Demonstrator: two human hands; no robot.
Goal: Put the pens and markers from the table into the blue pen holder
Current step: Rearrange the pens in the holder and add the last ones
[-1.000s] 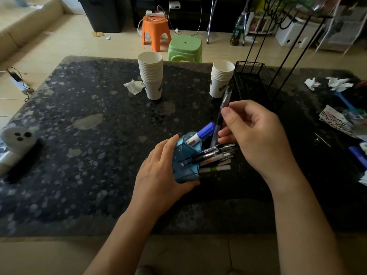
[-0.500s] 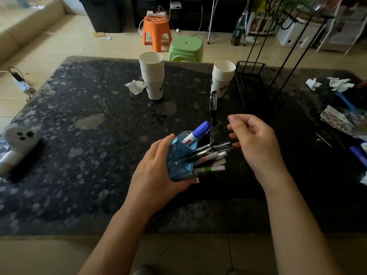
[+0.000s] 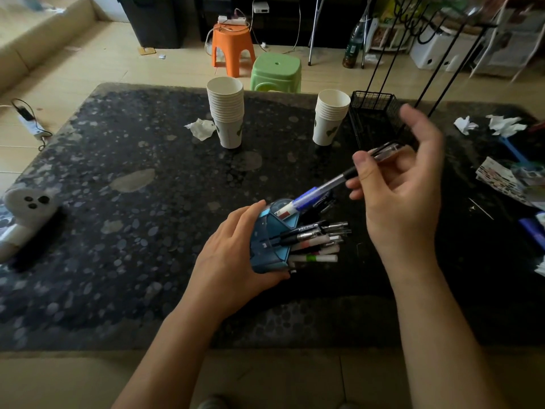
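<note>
The blue pen holder (image 3: 269,249) is tilted toward the right on the dark table (image 3: 118,202), and my left hand (image 3: 233,258) grips its left side. Several pens and markers (image 3: 315,240) stick out of its mouth to the right, among them a blue-capped marker (image 3: 298,202). My right hand (image 3: 404,190) hovers above and right of the holder. Between its thumb and fingers it pinches a clear pen with a black grip (image 3: 342,180), whose tip slants down-left toward the holder's opening.
Two stacks of paper cups (image 3: 226,113) (image 3: 329,116) stand behind the holder. A black wire basket (image 3: 374,113) sits at the back right. Crumpled tissues (image 3: 202,128), papers and a blue object (image 3: 530,228) lie at the right edge. A white device (image 3: 26,208) rests at the left.
My right hand has risen and swung right, turning the pen from upright to a slant that points down-left at the holder. My left hand has kept its hold on the holder.
</note>
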